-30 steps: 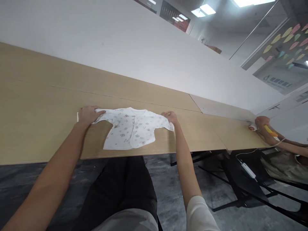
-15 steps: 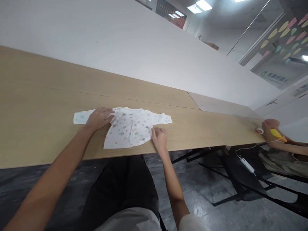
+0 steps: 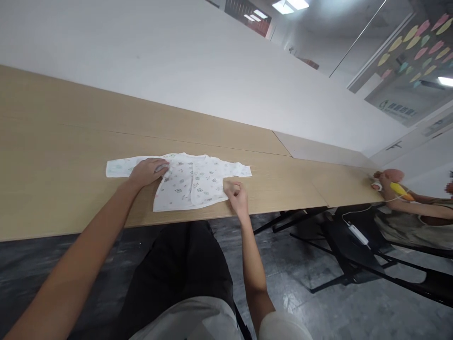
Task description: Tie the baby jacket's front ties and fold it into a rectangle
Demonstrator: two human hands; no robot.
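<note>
A white long-sleeved baby shirt [image 3: 187, 184] with small printed figures lies spread on the table, its neckline toward the wall and hem toward me. My left hand [image 3: 146, 172] rests flat on it where the left sleeve meets the body, fingers stretched out and covering part of that sleeve. At the shirt's right side edge, below the short-looking right sleeve, my right hand [image 3: 238, 194] has curled fingers pinched at the fabric edge. The fingertips there are slightly blurred.
The long wooden table [image 3: 71, 198] runs along a white partition [image 3: 159, 71]. At the far right another person's arm [image 3: 414, 205] is near a yellow object [image 3: 398, 191]. Black folding chairs [image 3: 347, 245] stand at right, with a white power strip [image 3: 358, 234] on one.
My right hand has shifted slightly outward, and the shirt's lower right side now spreads farther right and flatter. My left hand stays on the sleeve joint. The camera view has shifted a little.
</note>
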